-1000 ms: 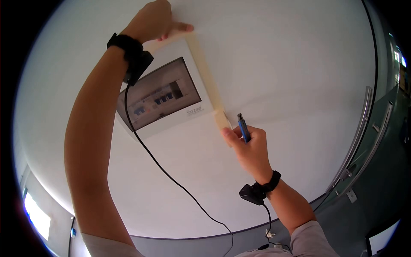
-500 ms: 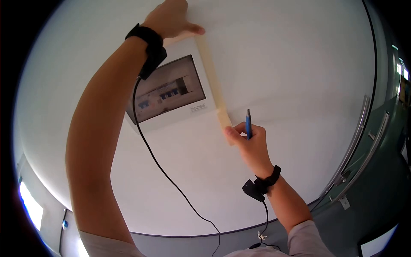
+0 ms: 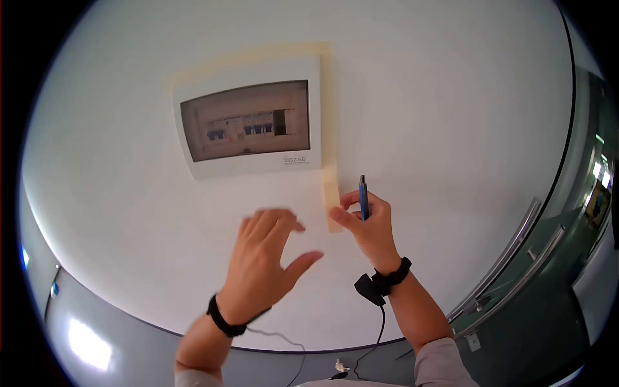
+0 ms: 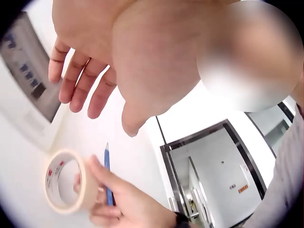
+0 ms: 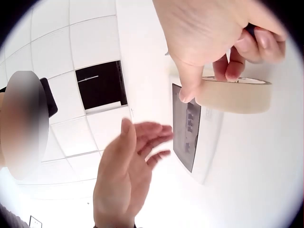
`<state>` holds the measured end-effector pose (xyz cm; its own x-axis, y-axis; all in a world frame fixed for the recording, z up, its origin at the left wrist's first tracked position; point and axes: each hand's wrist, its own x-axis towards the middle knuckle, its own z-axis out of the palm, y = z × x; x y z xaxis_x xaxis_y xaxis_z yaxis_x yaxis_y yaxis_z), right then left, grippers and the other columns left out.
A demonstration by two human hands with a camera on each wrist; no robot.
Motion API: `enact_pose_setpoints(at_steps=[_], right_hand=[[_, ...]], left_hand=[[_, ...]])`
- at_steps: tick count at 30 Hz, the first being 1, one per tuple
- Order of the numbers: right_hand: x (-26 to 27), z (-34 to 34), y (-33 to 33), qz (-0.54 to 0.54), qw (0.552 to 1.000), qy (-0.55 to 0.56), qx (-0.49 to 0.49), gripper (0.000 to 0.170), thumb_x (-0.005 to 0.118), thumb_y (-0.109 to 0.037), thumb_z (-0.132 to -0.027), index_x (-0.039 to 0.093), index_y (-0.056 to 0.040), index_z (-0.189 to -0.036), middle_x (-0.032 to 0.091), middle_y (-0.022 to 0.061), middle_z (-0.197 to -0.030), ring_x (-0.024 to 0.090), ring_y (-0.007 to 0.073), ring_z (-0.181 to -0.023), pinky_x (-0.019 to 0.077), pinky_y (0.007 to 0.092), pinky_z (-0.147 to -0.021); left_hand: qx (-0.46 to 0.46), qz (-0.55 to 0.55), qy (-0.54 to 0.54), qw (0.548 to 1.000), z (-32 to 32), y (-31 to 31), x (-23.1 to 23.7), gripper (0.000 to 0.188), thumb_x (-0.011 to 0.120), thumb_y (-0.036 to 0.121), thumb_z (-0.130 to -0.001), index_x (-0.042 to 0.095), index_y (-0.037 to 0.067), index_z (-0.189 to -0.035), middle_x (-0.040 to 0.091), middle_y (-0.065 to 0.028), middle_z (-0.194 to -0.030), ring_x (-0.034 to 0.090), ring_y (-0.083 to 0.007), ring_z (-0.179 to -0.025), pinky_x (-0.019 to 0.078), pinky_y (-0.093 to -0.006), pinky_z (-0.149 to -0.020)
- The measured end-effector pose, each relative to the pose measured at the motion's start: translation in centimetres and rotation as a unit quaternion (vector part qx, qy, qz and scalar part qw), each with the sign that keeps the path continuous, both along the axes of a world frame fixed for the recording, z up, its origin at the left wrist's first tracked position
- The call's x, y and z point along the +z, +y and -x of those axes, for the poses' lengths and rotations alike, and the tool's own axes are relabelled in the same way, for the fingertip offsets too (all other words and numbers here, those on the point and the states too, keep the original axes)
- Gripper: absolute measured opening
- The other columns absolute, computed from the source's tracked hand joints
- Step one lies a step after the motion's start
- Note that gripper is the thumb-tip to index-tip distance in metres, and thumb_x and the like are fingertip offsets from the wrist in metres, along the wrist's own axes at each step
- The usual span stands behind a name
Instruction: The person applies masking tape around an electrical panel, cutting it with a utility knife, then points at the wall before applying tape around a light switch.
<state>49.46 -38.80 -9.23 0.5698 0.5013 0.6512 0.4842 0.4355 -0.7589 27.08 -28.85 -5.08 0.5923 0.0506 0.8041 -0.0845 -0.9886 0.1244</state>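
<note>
Right fingers (image 5: 189, 81) hold a cream tape roll (image 5: 236, 98) and an upright blue pen (image 3: 363, 200).

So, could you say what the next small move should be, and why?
Perhaps the empty left hand should press the pale yellow tape strip beside the white rectangular breaker box: the strip runs down to the cream tape roll, and the right hand holds it plus a slim blue tool.

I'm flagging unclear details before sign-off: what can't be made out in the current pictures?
Lower end of the blue tool: hidden by the right hand, head and left wrist views.
Print inside the tape roll: too small, left wrist view.
Smallest print on the breaker panel: too small, head view.
Part of that panel: cut off by the left edge, left wrist view.
</note>
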Motion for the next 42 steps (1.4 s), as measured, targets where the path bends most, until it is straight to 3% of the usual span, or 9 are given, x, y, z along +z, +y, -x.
enact_pose_setpoints(at_steps=[4, 9, 12, 16, 25, 28, 31, 37, 42], right_hand=[[0.5, -0.1, -0.9, 0.011, 1.000, -0.026, 0.012, 0.038, 0.093, -0.034, -0.086, 0.071, -0.0034, -0.091, 0.060, -0.0058, -0.075, 0.041, 0.0001, -0.062, 0.0321, 0.0210, -0.057], [1.0, 0.0, -0.6, 0.043, 0.996, -0.062, 0.046, 0.036, 0.091, -0.029, -0.087, 0.070, -0.0005, -0.091, 0.064, -0.0019, -0.078, 0.048, 0.0037, -0.065, 0.0383, 0.0222, -0.058], [1.4, -0.1, -0.1, 0.045, 0.998, -0.028, 0.044, 0.036, 0.088, -0.028, -0.091, 0.069, 0.0025, -0.090, 0.066, 0.0012, -0.079, 0.059, 0.0070, -0.072, 0.0484, 0.0237, -0.064], [1.6, -1.7, -0.8, 0.057, 0.995, -0.047, 0.060, 0.036, 0.088, -0.029, -0.092, 0.070, 0.0022, -0.091, 0.066, 0.0011, -0.079, 0.057, 0.0061, -0.070, 0.0472, 0.0235, -0.063], [2.0, -2.8, 0.1, 0.099, 0.984, -0.103, 0.102, 0.029, 0.083, -0.026, -0.098, 0.070, 0.0002, -0.095, 0.062, -0.0025, -0.076, 0.051, 0.0028, -0.068, 0.0390, 0.0222, -0.059], [4.0, -3.9, -2.3, 0.075, 0.981, -0.109, 0.139, 0.021, 0.059, -0.018, -0.111, 0.067, -0.0009, -0.103, 0.056, -0.0041, -0.079, 0.040, 0.0024, -0.066, 0.0331, 0.0225, -0.059], [7.8, -4.1, -4.1, 0.011, 0.977, -0.205, 0.054, 0.015, 0.055, -0.010, -0.109, 0.066, 0.0003, -0.108, 0.058, -0.0018, -0.080, 0.044, 0.0036, -0.068, 0.0362, 0.0231, -0.060], [17.5, -6.2, -3.0, -0.067, 0.867, -0.465, -0.169, 0.014, 0.065, -0.012, -0.108, 0.069, 0.0016, -0.109, 0.066, 0.0045, -0.081, 0.058, 0.0114, -0.070, 0.0479, 0.0264, -0.067], [22.5, -8.5, -2.4, -0.062, 0.825, -0.533, -0.179, 0.012, 0.066, -0.012, -0.107, 0.070, -0.0016, -0.110, 0.073, 0.0079, -0.089, 0.067, 0.0173, -0.077, 0.0538, 0.0296, -0.073]], left_hand=[[0.018, 0.149, -0.007, 0.989, -1.1, -0.5, -8.1, 0.045, 0.091, 0.021, -0.085, 0.065, 0.002, -0.116, 0.066, -0.0141, -0.122, 0.063, -0.0365, -0.113, 0.0496, -0.0458, -0.097], [-0.004, 0.331, -0.030, 0.943, -7.6, -3.6, -11.3, 0.063, 0.091, 0.020, -0.086, 0.058, 0.002, -0.136, 0.066, -0.0171, -0.129, 0.067, -0.0340, -0.114, 0.0557, -0.0435, -0.091], [0.042, 0.309, -0.077, 0.947, -9.6, -3.2, -11.2, 0.056, 0.090, 0.027, -0.089, 0.061, 0.000, -0.129, 0.064, -0.0174, -0.130, 0.069, -0.0338, -0.105, 0.0578, -0.0440, -0.082], [0.121, 0.309, -0.153, 0.931, -10.3, -3.9, -10.7, 0.047, 0.088, 0.024, -0.090, 0.065, 0.002, -0.124, 0.068, -0.0136, -0.125, 0.071, -0.0288, -0.091, 0.0580, -0.0405, -0.075], [0.041, 0.321, -0.237, 0.916, -10.9, -3.9, -10.9, 0.024, 0.082, 0.009, -0.094, 0.070, 0.002, -0.113, 0.074, -0.0090, -0.109, 0.070, -0.0176, -0.079, 0.0524, -0.0304, -0.064], [0.038, 0.359, -0.205, 0.910, -10.6, -4.2, -11.3, 0.026, 0.083, 0.013, -0.094, 0.066, 0.001, -0.109, 0.073, -0.0087, -0.098, 0.066, -0.0180, -0.073, 0.0515, -0.0314, -0.063], [0.003, 0.388, -0.204, 0.899, -10.1, -4.6, -10.5, 0.025, 0.083, 0.014, -0.096, 0.065, 0.001, -0.108, 0.075, -0.0070, -0.089, 0.066, -0.0162, -0.070, 0.0516, -0.0300, -0.064], [-0.050, 0.392, -0.191, 0.898, -10.1, -4.0, -10.3, 0.023, 0.082, 0.014, -0.098, 0.065, 0.001, -0.106, 0.077, -0.0066, -0.088, 0.067, -0.0139, -0.071, 0.0522, -0.0283, -0.065], [-0.069, 0.382, -0.194, 0.901, -11.2, -5.1, -10.2, 0.023, 0.082, 0.013, -0.097, 0.064, 0.001, -0.106, 0.077, -0.0064, -0.087, 0.067, -0.0146, -0.069, 0.0523, -0.0288, -0.064]])
